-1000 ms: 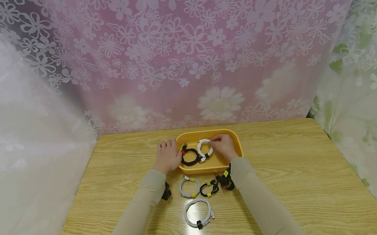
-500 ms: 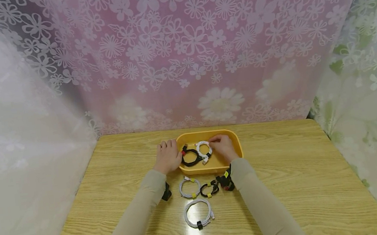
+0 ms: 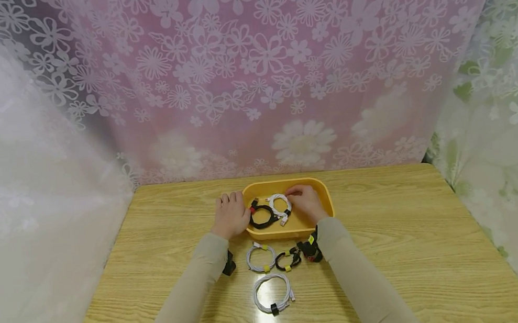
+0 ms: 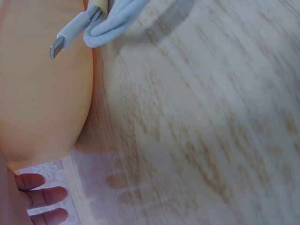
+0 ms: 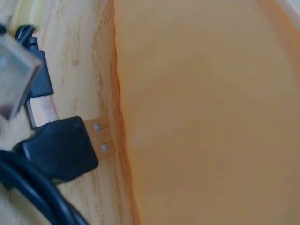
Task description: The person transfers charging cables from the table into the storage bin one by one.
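In the head view, a yellow bin (image 3: 303, 224) holds two coiled cables. One is a black cable (image 3: 263, 226) with a red tie. Partly overlapping it on the right lies a white cable (image 3: 278, 197) with a black tie. My left hand (image 3: 230, 216) grips the bin's left end, and its bent fingers (image 4: 49, 196) show outside the wall in the left wrist view. My right hand (image 3: 307, 201) reaches into the bin, fingertips right at the white coil's upper right edge. The right wrist view shows the bin's outer wall (image 5: 201, 103) but not the fingers.
In front of the bin lie a white cable with yellow ties (image 3: 249, 261), a black cable with yellow ties (image 3: 278, 265) and a larger white cable with a black tie (image 3: 256, 295). They rest on a wooden table (image 3: 415, 250). A floral curtain (image 3: 250, 78) hangs behind.
The white cable in the bin has shifted left and turned a little, now nearer the black coil. My right fingertips have edged slightly left and up. The left hand stays at the bin's end.
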A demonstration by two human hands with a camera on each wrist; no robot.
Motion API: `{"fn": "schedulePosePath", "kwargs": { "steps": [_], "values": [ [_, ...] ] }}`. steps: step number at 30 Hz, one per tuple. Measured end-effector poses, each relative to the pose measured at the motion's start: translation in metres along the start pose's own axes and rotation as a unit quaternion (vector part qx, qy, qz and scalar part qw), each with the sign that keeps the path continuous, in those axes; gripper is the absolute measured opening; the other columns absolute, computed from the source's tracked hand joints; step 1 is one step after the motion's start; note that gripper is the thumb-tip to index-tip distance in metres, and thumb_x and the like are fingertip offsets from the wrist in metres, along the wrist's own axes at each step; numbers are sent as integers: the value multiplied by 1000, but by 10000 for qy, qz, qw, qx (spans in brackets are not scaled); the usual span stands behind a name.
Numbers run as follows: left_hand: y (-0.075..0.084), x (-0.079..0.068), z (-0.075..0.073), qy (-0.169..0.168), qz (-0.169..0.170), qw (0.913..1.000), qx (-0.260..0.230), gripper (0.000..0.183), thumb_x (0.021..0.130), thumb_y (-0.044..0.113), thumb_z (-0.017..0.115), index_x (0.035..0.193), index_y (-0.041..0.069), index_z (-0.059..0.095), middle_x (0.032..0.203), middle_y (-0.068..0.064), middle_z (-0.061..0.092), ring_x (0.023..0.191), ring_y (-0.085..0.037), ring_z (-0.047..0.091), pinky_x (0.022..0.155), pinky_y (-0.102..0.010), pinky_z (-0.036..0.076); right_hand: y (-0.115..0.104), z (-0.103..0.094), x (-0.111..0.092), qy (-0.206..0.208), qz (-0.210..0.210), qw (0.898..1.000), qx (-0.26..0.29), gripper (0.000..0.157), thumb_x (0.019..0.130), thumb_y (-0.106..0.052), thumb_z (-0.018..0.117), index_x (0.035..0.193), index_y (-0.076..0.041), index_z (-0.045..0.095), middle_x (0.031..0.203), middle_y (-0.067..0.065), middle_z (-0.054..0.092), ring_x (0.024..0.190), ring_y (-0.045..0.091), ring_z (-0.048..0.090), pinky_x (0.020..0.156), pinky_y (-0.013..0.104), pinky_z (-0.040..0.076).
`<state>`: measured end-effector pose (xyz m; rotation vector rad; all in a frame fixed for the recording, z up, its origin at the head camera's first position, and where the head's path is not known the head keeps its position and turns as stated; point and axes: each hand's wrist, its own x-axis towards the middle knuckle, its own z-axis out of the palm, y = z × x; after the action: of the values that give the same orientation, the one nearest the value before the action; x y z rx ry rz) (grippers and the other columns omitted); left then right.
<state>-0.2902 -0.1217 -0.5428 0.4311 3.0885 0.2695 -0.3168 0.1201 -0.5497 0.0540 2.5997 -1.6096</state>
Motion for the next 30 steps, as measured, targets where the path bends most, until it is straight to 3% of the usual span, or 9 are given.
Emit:
{"fn": "schedulePosePath", "kwargs": {
  "steps": [9, 21, 30],
  "values": [
    [0, 0, 0, -28, -11, 10000, -1, 28, 105, 28, 38, 118, 3, 44, 119, -17, 46, 99, -35, 38, 89, -47, 27, 3, 0, 1, -305, -89, 9995, -60, 21, 97, -11, 61, 111, -4, 73, 112, 11, 69, 100, 26, 62, 90, 41, 48],
    [1, -1, -1, 49, 7, 10000, -46, 30, 104, 28, 42, 121, 3, 45, 121, -18, 47, 102, -37, 40, 91, -49, 28, 2, 0, -2, -630, -251, 9976, 154, 24, 99, -10, 56, 117, -1, 70, 120, 14, 66, 108, 28, 59, 94, 44, 46],
    [2, -1, -2, 84, 10, 10000, -53, 29, 104, 27, 42, 120, 3, 45, 120, -18, 48, 101, -36, 39, 90, -49, 27, -1, 0, -1, -636, -247, 9975, 178, 25, 99, -11, 56, 117, -1, 69, 120, 14, 65, 107, 29, 59, 92, 43, 46]
  ]
}}
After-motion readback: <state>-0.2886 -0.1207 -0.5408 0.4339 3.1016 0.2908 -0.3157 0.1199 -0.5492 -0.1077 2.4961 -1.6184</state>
